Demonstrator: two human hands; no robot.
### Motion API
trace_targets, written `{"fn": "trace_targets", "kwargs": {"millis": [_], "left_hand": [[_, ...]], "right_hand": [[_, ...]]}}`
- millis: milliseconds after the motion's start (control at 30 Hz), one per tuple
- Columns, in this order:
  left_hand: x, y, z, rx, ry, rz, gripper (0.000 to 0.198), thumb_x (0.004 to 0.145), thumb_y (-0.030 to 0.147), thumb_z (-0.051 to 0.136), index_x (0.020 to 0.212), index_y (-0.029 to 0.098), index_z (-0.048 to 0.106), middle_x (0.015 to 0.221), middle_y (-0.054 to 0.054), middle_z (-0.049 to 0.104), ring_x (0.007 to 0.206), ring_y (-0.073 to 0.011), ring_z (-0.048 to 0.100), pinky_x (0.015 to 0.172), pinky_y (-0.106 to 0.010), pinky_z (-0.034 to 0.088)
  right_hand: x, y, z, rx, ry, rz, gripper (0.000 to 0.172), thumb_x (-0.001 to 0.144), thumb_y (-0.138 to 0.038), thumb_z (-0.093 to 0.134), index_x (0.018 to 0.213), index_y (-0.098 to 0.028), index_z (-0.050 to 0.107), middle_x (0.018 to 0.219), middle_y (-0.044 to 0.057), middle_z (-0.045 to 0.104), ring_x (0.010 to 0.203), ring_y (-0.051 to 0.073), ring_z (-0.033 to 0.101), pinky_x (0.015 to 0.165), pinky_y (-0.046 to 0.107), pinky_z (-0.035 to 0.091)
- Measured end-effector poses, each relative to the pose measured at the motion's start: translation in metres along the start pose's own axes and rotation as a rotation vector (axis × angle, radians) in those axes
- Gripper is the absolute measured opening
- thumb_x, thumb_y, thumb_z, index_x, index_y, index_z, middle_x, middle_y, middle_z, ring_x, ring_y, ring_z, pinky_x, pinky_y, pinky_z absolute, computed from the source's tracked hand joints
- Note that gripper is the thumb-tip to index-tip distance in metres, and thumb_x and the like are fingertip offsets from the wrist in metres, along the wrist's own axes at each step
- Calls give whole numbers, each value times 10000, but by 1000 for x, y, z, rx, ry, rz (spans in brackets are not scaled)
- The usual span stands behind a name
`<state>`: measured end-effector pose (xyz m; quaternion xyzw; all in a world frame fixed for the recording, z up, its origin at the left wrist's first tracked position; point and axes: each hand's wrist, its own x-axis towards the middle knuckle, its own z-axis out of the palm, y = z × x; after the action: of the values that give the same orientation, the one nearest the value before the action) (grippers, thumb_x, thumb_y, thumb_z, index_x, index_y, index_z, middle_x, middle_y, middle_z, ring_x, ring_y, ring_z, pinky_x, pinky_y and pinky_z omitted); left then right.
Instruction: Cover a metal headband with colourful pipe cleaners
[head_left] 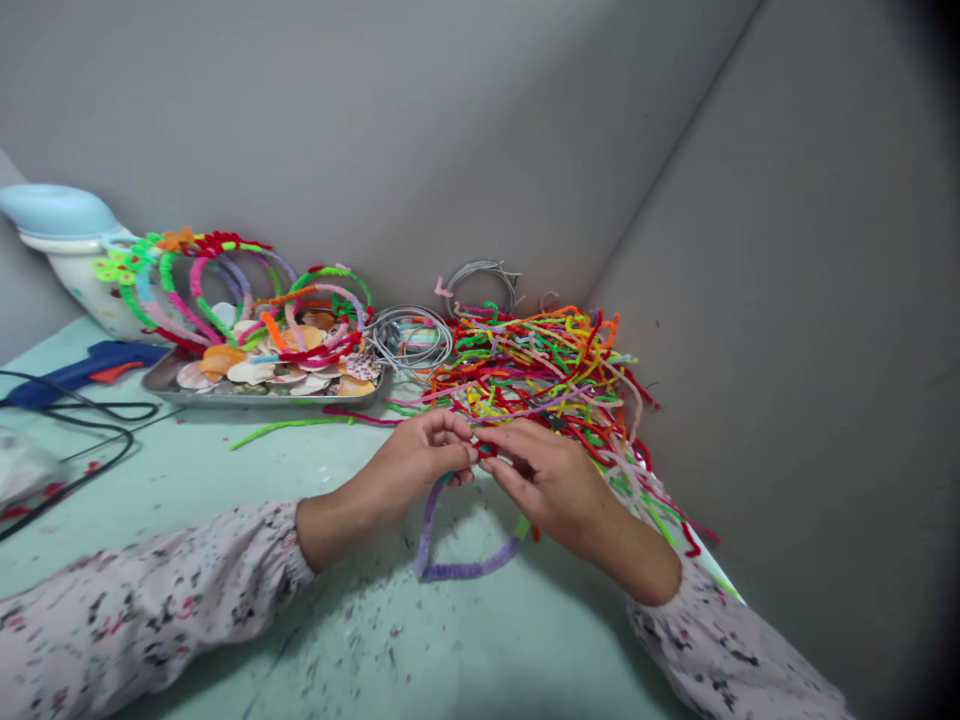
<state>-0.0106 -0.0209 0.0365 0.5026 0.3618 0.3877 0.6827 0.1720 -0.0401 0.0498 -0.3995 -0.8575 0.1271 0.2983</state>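
Observation:
Between my hands hangs a loop of fuzzy pipe cleaner (459, 572), mostly purple, with teal near the left fingers and green near the right. At its top, a small red pipe cleaner piece (486, 451) shows between the fingertips. My left hand (420, 458) is closed, thumb and fingers pinching the loop's teal end. From the other side my right hand (551, 485) pinches the red piece with thumb and forefinger. The fingers hide how the red piece and the loop join. Just beyond the hands lies a heap of loose coloured pipe cleaners (525, 360).
A metal tray (262, 398) of seashells stands at the back left, with several pipe cleaner hoops (199, 285) on it. Beside it lie grey wire coils (411, 338). At far left are a blue glue gun (60, 378), its black cord, and a white container (82, 260) with a blue lid.

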Motion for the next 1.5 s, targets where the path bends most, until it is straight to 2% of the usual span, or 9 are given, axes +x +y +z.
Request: {"fn": "trace_targets", "kwargs": {"millis": [200, 333, 433, 533, 767, 1067, 1267, 1400, 1500], "left_hand": [[1, -1, -1, 47, 22, 23, 201, 674, 138, 639, 825, 171, 510, 655, 28, 602, 595, -95, 524, 587, -233, 397], [2, -1, -1, 56, 9, 21, 194, 664, 117, 634, 807, 170, 513, 627, 39, 588, 602, -90, 521, 599, -225, 397], [2, -1, 0, 59, 18, 7, 212, 648, 111, 643, 799, 171, 506, 624, 42, 587, 604, -88, 523, 596, -219, 393], [0, 1, 1, 64, 14, 1, 230, 639, 113, 647, 809, 173, 505, 627, 40, 591, 591, -88, 519, 571, -215, 388], [-3, 5, 2, 47, 18, -24, 194, 681, 136, 611, 845, 168, 512, 646, 18, 596, 618, -106, 558, 556, -218, 409], [-1, 1, 1, 141, 44, 27, 192, 688, 165, 618, 841, 174, 502, 633, 51, 548, 548, -76, 494, 520, -203, 384], [-3, 3, 4, 186, 95, 16, 213, 626, 127, 580, 818, 179, 504, 640, 61, 521, 520, -67, 451, 497, -201, 346], [-3, 3, 6, 262, 74, 63, 195, 659, 155, 603, 823, 182, 500, 650, 60, 521, 535, -74, 455, 525, -211, 356], [-5, 2, 7, 351, 83, 160, 152, 705, 168, 605, 823, 178, 509, 731, 33, 552, 618, -88, 493, 576, -217, 383]], "right_hand": [[-1, 2, 0, 36, 4, 1, 276, 893, -170, 502, 1138, -206, 623, 1012, 58, 653, 931, 154, 603, 847, 299, 491], [-3, 2, 2, 6, 47, -25, 301, 883, -153, 499, 1156, -216, 609, 1072, 65, 622, 976, 162, 587, 864, 307, 492], [-5, 0, 2, -50, 56, -12, 328, 879, -165, 504, 1187, -225, 598, 1087, 76, 586, 945, 164, 584, 813, 299, 506], [-5, -1, 2, -64, 60, -9, 334, 877, -155, 500, 1189, -211, 603, 1036, 78, 575, 884, 156, 579, 756, 283, 504], [-3, -1, 0, -5, 165, -7, 268, 849, -95, 505, 1049, -173, 667, 896, 56, 598, 814, 131, 574, 725, 248, 483], [-4, -5, 5, -102, 112, -41, 239, 856, -142, 507, 1044, -181, 649, 882, 55, 613, 818, 152, 579, 725, 276, 476], [-4, -10, 8, -88, 193, -33, 228, 849, -137, 499, 1014, -193, 646, 872, 50, 631, 788, 149, 589, 703, 271, 484], [-2, -11, 10, -63, 272, 28, 201, 846, -142, 511, 972, -192, 659, 846, 41, 633, 746, 137, 592, 678, 252, 483], [-1, -12, 10, -44, 302, 93, 201, 829, -145, 537, 985, -197, 653, 840, 29, 637, 677, 122, 578, 623, 238, 478]]}}
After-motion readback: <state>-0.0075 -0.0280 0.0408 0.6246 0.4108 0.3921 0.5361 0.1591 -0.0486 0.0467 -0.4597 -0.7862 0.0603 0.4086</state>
